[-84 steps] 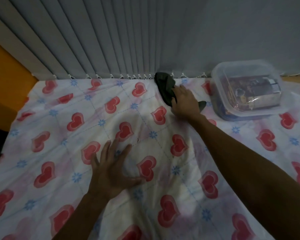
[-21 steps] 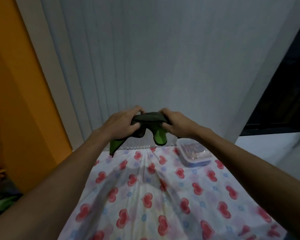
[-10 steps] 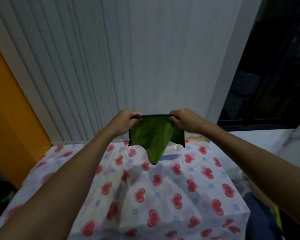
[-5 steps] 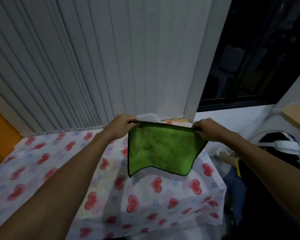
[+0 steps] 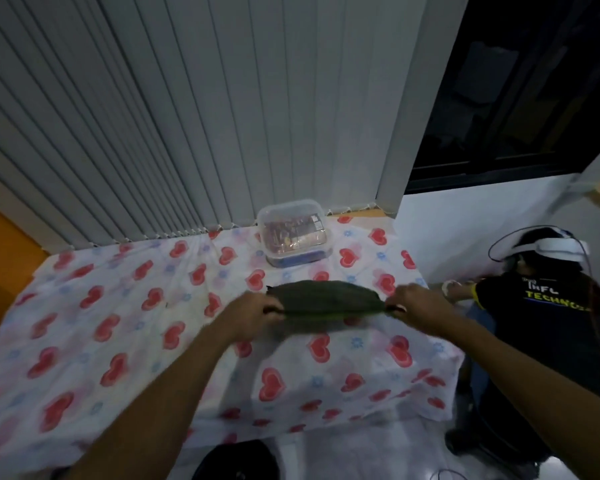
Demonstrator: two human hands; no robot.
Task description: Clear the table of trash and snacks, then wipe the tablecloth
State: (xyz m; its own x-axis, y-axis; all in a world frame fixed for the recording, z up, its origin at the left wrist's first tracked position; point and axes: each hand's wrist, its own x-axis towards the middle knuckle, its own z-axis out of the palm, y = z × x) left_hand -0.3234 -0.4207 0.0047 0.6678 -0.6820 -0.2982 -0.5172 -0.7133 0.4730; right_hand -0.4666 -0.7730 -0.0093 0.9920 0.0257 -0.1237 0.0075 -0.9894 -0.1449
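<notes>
cloth (image 5: 328,301) stretched flat above tablecloth (image 5: 125,306) | left hand (image 5: 248,315) clenched on its left edge | right hand (image 5: 418,306) clenched on its right edge | box (image 5: 293,232) near blinds (image 5: 187,116)

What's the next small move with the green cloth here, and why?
Probably lower it flat onto the heart-print tablecloth. The left hand and right hand each pinch an end of the green microfibre cloth, stretched level just above the table, near the clear lidded plastic snack box. Wiping can't start until it rests on the fabric.
</notes>
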